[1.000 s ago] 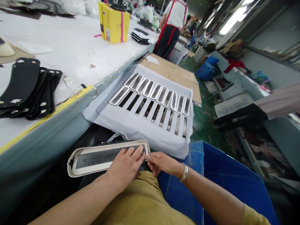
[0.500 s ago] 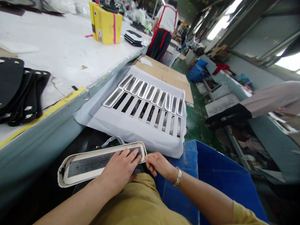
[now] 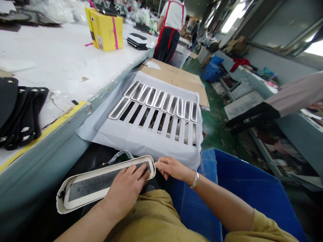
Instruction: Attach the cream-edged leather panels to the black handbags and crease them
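A long, round-ended panel point(image 3: 88, 190) with a dark grey strip, cream border and raised cream rim lies at a slant across my lap. My left hand point(image 3: 130, 183) rests flat on its right half, fingers spread over the grey strip. At the right end, my right hand point(image 3: 171, 168) pinches the rim between thumb and curled fingers. A clear-wrapped loop point(image 3: 121, 155) shows behind the panel, against something black. Ahead, several similar smaller strips point(image 3: 159, 99) with white edges lie in a row on a pale sheet point(image 3: 141, 139) with slots cut in it.
On my left a white worktable point(image 3: 63, 43) carries black pieces point(image 3: 27, 114) and a yellow box point(image 3: 107, 32). A blue bin point(image 3: 252, 188) stands close on my right. Brown cardboard point(image 3: 174, 74) lies beyond the sheet. A person in red straps point(image 3: 171, 20) stands farther off.
The view has shifted slightly. Both hands keep their places on the panel, and the panel's left end sits a little lower in the picture. My right hand still pinches the rim.
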Available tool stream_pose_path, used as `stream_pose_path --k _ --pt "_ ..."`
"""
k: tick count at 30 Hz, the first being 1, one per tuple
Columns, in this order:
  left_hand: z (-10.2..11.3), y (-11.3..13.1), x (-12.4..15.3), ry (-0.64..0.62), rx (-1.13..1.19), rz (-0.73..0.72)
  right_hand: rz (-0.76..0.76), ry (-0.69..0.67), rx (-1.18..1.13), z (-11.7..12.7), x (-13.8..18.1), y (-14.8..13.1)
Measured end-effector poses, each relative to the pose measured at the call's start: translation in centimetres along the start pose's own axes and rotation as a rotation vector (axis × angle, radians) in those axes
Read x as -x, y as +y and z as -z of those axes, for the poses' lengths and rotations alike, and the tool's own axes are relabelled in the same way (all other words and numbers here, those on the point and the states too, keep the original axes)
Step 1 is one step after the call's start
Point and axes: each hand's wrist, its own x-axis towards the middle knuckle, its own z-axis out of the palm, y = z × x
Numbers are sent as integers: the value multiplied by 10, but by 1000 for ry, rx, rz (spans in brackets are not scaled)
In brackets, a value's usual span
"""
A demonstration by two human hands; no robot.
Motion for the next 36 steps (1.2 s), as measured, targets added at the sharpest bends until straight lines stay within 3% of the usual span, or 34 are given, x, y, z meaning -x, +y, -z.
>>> stream_pose_path --k 4,8,24,32,34,36 --pt "2 1 -1 2 -13 4 -17 -5 332 5 -8 -14" --pt "0 0 -3 22 -11 -8 -30 -56 461 6 -13 -26" --pt "-4 -6 -6 -3 -91 -160 9 -133 130 15 -19 -5" --pt "-3 -2 -7 24 -65 -105 -25 -222 -283 17 -24 13" --pt "-3 0 -6 27 -55 -80 -29 -187 -251 15 -19 15" --pt "-3 0 -6 17 -47 -65 -14 -127 -57 11 -11 12"
